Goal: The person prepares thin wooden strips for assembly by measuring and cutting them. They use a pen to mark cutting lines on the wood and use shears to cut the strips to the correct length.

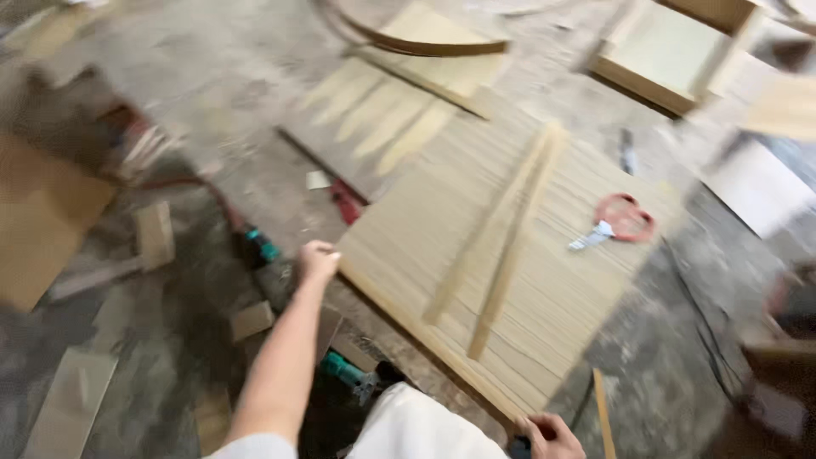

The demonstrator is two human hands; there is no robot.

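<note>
Dusty concrete floor (212, 76), strewn with wood offcuts, carries a large pale wooden panel (510, 255). Left hand (316, 259) has its fingers closed on the panel's near-left corner; right hand (552, 435) grips the near-right corner. Two thin strips (497, 246) and red-handled scissors (620, 219) lie on top of the panel.

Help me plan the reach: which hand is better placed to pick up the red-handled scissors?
Likely the right hand: it grips the wooden panel on the same side as the scissors. The left hand holds the opposite corner.
</note>
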